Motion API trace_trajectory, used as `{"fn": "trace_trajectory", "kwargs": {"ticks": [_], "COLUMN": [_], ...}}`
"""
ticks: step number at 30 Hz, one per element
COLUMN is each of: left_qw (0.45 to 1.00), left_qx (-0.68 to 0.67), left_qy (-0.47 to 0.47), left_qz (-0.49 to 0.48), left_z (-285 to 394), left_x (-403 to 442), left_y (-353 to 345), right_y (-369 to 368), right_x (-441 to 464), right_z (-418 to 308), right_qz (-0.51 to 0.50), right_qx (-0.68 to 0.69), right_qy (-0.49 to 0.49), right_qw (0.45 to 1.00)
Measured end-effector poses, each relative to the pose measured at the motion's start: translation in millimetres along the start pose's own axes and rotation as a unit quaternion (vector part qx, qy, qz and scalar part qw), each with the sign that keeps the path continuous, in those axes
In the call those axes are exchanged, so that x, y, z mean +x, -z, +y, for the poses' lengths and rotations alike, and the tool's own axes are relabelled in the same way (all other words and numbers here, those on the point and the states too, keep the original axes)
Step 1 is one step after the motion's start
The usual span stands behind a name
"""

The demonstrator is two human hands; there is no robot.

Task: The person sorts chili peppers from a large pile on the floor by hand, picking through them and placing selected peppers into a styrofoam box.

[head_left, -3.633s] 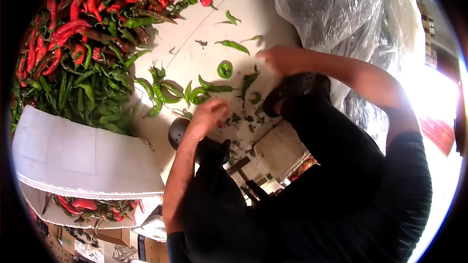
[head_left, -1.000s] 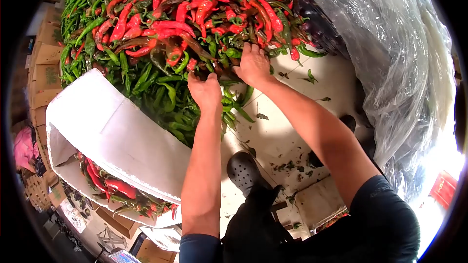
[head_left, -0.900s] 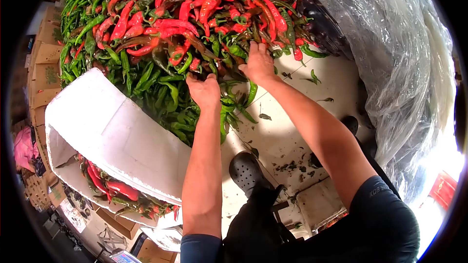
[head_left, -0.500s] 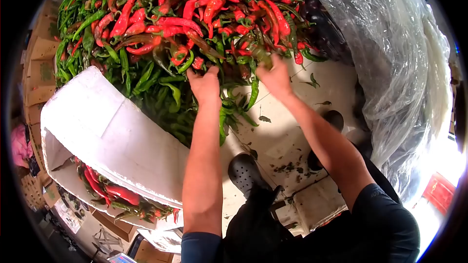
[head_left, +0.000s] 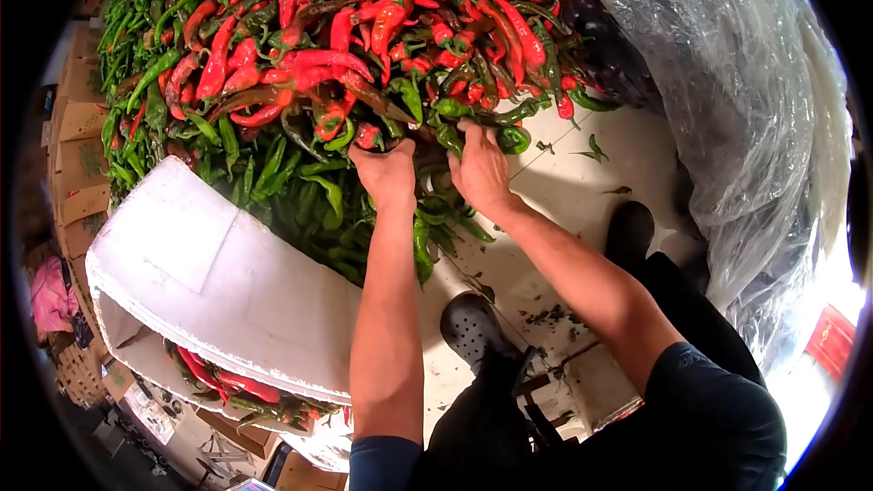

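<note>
A large heap of red and green chili peppers [head_left: 341,32] fills the upper middle of the view. At its near edge my left hand [head_left: 386,177] reaches in beside a red pepper [head_left: 368,135], its fingers curled and partly hidden; what lies inside them is not visible. My right hand [head_left: 482,168], close by on the right, is closed around a green pepper [head_left: 449,138]. Another green pepper [head_left: 515,139] lies just past its fingers. Below my left hand, more green peppers [head_left: 318,205] spread down toward the floor.
A white foam box [head_left: 218,255] lies tipped at the left, with red and dark peppers [head_left: 241,388] inside. Clear plastic sheeting [head_left: 737,109] covers a stack at the right. Leaf scraps [head_left: 550,316] litter the floor near my shoes [head_left: 473,327]. Cardboard boxes [head_left: 80,159] line the far left.
My right hand has come left and closer to my body, now closed on a green pepper. My left hand stays near the same pepper, its fingers more curled. The view has shifted slightly.
</note>
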State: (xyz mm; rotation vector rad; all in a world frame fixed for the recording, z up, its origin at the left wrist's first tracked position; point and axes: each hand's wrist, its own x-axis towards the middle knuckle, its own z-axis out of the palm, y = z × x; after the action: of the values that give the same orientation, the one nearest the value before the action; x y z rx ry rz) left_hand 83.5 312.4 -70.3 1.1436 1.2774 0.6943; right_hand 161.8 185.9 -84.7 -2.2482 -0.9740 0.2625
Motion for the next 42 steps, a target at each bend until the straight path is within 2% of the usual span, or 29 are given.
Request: {"fn": "trace_trajectory", "kwargs": {"ticks": [1, 4, 7, 8, 10, 12, 13, 17, 20, 21, 22, 23, 25, 26, 27, 30, 31, 32, 34, 37, 40, 42], "left_qw": [1.000, 0.995, 0.985, 0.982, 0.968, 0.954, 0.945, 0.921, 0.941, 0.942, 0.934, 0.926, 0.911, 0.906, 0.902, 0.885, 0.882, 0.879, 0.851, 0.891, 0.916, 0.903], "left_qx": [-0.023, -0.092, -0.108, -0.132, -0.138, -0.187, -0.211, -0.215, -0.168, -0.169, -0.160, -0.179, -0.217, -0.235, -0.253, -0.307, -0.322, -0.315, -0.385, -0.307, -0.273, -0.294], "left_qy": [0.008, 0.030, 0.113, 0.126, 0.200, 0.228, 0.244, 0.307, 0.287, 0.280, 0.313, 0.321, 0.325, 0.316, 0.306, 0.255, 0.237, 0.250, 0.238, 0.215, 0.211, 0.217], "left_qz": [0.004, -0.019, -0.069, -0.049, -0.057, -0.057, -0.056, -0.104, -0.057, -0.070, -0.062, -0.089, -0.133, -0.152, -0.172, -0.241, -0.249, -0.256, -0.268, -0.256, -0.203, -0.226], "left_z": [0, 7, 23, 28, 23, 19, 18, -16, 22, 21, 14, 5, -6, -10, -14, -23, -19, -25, -14, -10, 0, -4], "left_x": [-1, -2, -6, -15, -23, -30, -34, -14, -26, -26, -18, -11, -10, -12, -14, -24, -29, -29, -38, -42, -57, -58], "left_y": [-2, -2, 11, 12, 22, 17, 16, 20, 2, -2, -6, -4, 6, 13, 17, 28, 27, 30, 27, 30, 23, 28], "right_y": [-2, 2, 15, 19, 24, 20, 27, 30, 33, 34, 34, 36, 37, 38, 44, 58, 66, 67, 65, 71, 51, 40], "right_x": [-3, 4, 15, 18, 29, 44, 57, 83, 94, 95, 97, 96, 87, 85, 88, 79, 83, 79, 76, 69, 57, 47], "right_z": [0, -1, -4, -7, -14, -10, -11, -9, -11, -13, -13, -11, 1, 7, 8, 5, 6, 6, 11, 9, 13, 13], "right_qz": [-0.019, 0.002, -0.087, -0.118, -0.164, -0.170, -0.212, -0.282, -0.291, -0.287, -0.282, -0.291, -0.248, -0.224, -0.263, -0.224, -0.325, -0.326, -0.348, -0.364, -0.306, -0.297], "right_qx": [-0.007, 0.002, -0.010, -0.017, -0.020, -0.022, -0.022, -0.087, -0.099, -0.088, -0.077, -0.056, 0.006, 0.038, 0.023, 0.139, 0.206, 0.287, 0.384, 0.427, 0.438, 0.403], "right_qy": [-0.017, 0.020, 0.037, 0.038, -0.055, -0.139, -0.162, -0.120, -0.119, -0.127, -0.135, -0.162, -0.155, -0.151, -0.136, -0.104, -0.214, -0.190, -0.129, -0.150, -0.153, -0.189], "right_qw": [1.000, 1.000, 0.995, 0.992, 0.985, 0.975, 0.963, 0.948, 0.944, 0.945, 0.947, 0.941, 0.956, 0.962, 0.955, 0.959, 0.898, 0.880, 0.846, 0.814, 0.831, 0.845]}}
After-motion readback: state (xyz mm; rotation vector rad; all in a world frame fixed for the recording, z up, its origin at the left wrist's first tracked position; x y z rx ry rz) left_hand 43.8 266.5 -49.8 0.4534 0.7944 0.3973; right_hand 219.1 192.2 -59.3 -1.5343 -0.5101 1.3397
